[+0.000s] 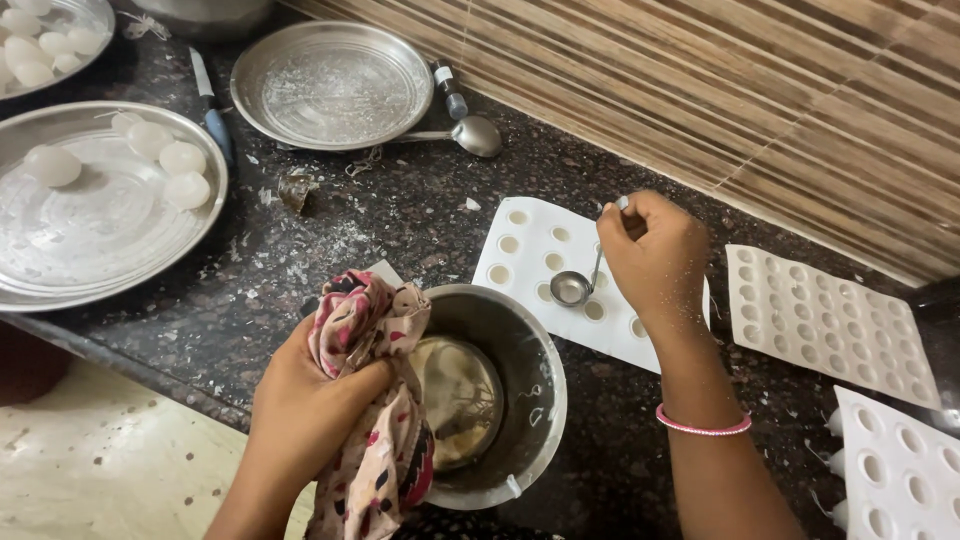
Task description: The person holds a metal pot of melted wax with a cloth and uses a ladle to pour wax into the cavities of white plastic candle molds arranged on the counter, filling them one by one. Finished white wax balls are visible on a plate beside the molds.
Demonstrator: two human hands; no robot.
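My left hand (305, 400) grips a patterned pink cloth (375, 400) wrapped over the rim of a steel pot (535, 380), which is tilted and holds pale melted liquid. My right hand (655, 255) holds a small steel spoon (572, 288) by its handle. The spoon's bowl hovers over a white mould tray (520, 250) with round cavities, several of them filled. A pink bangle (703, 427) circles my right wrist.
Two more white mould trays (830, 320) (900, 470) lie at the right. Steel plates stand at the left: one (90, 230) with several white round pieces, an empty one (330, 85) behind. A ladle (475, 135) and a knife (212, 110) lie on the dark stone counter.
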